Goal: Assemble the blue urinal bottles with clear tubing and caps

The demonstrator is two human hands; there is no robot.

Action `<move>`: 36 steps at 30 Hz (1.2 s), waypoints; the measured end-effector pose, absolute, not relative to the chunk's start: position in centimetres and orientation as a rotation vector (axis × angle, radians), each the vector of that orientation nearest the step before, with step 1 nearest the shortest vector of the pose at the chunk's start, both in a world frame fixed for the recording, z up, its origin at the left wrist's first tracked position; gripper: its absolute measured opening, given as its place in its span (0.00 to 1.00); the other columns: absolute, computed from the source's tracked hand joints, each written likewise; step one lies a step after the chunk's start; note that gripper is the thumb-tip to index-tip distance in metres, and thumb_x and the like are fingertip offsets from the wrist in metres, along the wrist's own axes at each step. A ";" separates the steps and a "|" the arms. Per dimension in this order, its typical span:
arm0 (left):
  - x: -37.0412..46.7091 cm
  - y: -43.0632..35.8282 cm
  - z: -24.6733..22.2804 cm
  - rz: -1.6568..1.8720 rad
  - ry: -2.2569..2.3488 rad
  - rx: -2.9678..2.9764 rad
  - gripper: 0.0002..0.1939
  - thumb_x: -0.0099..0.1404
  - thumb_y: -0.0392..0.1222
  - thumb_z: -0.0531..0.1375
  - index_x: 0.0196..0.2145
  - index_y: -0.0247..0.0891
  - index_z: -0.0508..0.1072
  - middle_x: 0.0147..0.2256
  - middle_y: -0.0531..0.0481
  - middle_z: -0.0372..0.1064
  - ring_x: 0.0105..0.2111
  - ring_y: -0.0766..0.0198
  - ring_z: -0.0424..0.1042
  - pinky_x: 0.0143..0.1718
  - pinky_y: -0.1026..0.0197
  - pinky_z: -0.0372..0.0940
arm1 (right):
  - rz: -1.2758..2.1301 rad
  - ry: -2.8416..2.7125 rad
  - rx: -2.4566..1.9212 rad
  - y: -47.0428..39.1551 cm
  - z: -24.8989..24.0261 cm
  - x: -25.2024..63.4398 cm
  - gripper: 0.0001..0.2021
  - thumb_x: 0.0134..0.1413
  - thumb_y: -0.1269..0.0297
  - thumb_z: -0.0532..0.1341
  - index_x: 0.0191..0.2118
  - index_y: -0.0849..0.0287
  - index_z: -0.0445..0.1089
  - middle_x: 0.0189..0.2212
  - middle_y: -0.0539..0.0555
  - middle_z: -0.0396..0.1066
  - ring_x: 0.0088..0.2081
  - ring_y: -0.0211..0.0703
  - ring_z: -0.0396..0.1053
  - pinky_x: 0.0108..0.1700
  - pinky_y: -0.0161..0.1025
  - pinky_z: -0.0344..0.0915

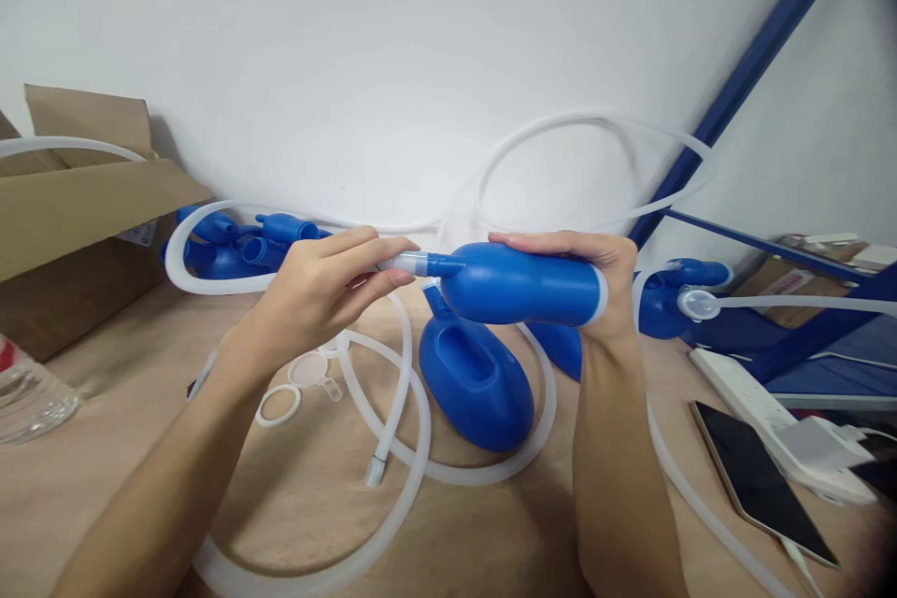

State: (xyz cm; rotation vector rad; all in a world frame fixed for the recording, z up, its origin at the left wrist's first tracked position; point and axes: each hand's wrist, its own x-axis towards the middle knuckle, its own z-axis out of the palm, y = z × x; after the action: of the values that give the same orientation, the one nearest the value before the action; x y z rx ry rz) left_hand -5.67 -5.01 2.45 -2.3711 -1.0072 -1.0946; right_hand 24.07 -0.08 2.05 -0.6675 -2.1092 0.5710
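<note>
My right hand [595, 257] is wrapped round the wide, white-rimmed end of a blue plastic urinal funnel [522, 285], held level above the table with its narrow spout to the left. With thumb and fingers, my left hand [343, 276] pinches the clear end of a white hose [412, 263] at that spout; the end meets the spout, but how far it is pushed on I cannot tell. Below the funnel lies a blue urinal bottle [476, 383] with a moulded handle. Another hose's grey-tipped end [376, 470] rests on the table, near a white ring [278, 405] and a translucent cap [308, 369].
At left stand an open cardboard box [91, 215] and a clear bottle [32, 397]. Several blue parts [280, 229] lie behind my left hand. To the right are another blue bottle [662, 310], a phone [761, 476], a power strip [743, 392] and a blue metal frame [757, 56].
</note>
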 end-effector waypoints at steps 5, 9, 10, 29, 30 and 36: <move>-5.2 -5.5 2.5 -1.112 -0.922 -2.415 0.18 0.79 0.50 0.52 0.50 0.38 0.77 0.32 0.49 0.73 0.26 0.67 0.67 0.28 0.64 0.61 | 0.539 -2.021 -0.656 -1.5 2.5 24.3 0.17 0.63 0.45 0.63 0.55 0.35 0.77 0.56 0.46 0.77 0.66 0.65 0.65 0.67 0.67 0.67; -4.7 -6.1 2.5 -1.210 -0.794 -2.479 0.11 0.77 0.43 0.56 0.49 0.38 0.75 0.32 0.50 0.72 0.27 0.66 0.67 0.30 0.64 0.63 | 0.510 -1.978 -0.588 -2.8 3.0 24.0 0.11 0.64 0.49 0.64 0.49 0.33 0.80 0.53 0.44 0.79 0.63 0.63 0.71 0.66 0.64 0.69; -4.5 -6.1 2.4 -1.217 -0.786 -2.487 0.10 0.77 0.42 0.57 0.49 0.39 0.75 0.32 0.50 0.72 0.27 0.66 0.68 0.30 0.64 0.63 | 0.495 -1.966 -0.558 -3.1 3.1 24.0 0.10 0.64 0.51 0.65 0.48 0.33 0.80 0.52 0.44 0.80 0.61 0.62 0.72 0.66 0.63 0.70; -3.1 -6.2 1.7 -1.319 -0.756 -2.798 0.09 0.73 0.42 0.61 0.36 0.36 0.77 0.25 0.54 0.73 0.19 0.73 0.61 0.20 0.67 0.53 | 0.296 -2.146 -0.256 -2.8 3.3 24.9 0.12 0.66 0.62 0.66 0.52 0.43 0.81 0.50 0.46 0.81 0.49 0.51 0.82 0.52 0.42 0.82; -3.2 -6.1 1.8 -1.299 -0.782 -2.822 0.11 0.73 0.43 0.60 0.34 0.36 0.77 0.24 0.54 0.72 0.19 0.73 0.60 0.20 0.67 0.53 | 0.297 -2.147 -0.269 -2.8 3.2 24.8 0.12 0.65 0.61 0.66 0.51 0.43 0.81 0.50 0.46 0.81 0.48 0.51 0.82 0.51 0.42 0.82; -3.1 -5.9 2.2 -1.182 -0.992 -2.735 0.16 0.76 0.48 0.57 0.36 0.36 0.77 0.25 0.53 0.71 0.22 0.69 0.66 0.25 0.65 0.59 | 0.309 -2.080 -0.297 -2.6 3.0 23.8 0.12 0.64 0.63 0.67 0.51 0.41 0.81 0.51 0.44 0.81 0.50 0.53 0.81 0.57 0.50 0.79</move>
State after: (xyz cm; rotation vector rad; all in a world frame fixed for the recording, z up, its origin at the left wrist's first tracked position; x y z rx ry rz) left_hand -3.05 -5.87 2.20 -2.7347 -0.9918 -1.1815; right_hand 23.83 -2.57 2.98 -0.2965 -2.0799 0.3091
